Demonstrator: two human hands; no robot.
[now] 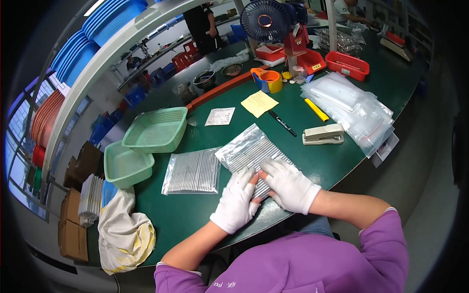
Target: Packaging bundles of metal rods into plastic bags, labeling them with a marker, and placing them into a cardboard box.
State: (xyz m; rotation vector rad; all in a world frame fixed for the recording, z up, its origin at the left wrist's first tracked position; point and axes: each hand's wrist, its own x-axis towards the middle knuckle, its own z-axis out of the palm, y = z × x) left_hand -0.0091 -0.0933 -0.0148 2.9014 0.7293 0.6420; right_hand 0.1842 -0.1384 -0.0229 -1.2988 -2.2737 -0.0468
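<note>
Purple top (273, 263) nearest; L hand (236, 201) & R hand (289, 186) on filled bag (250, 146), fingers mostly flat; 2nd bag (191, 171) alongside, packed; sealing unclear.

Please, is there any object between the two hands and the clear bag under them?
Only the white gloves; no other object is visible in the way. The left hand and right hand touch the clear bag.

rods (251, 150): silver-grey | tabletop (312, 168): dark green | stapler (323, 134): cream | sleeves (385, 244): purple
</note>
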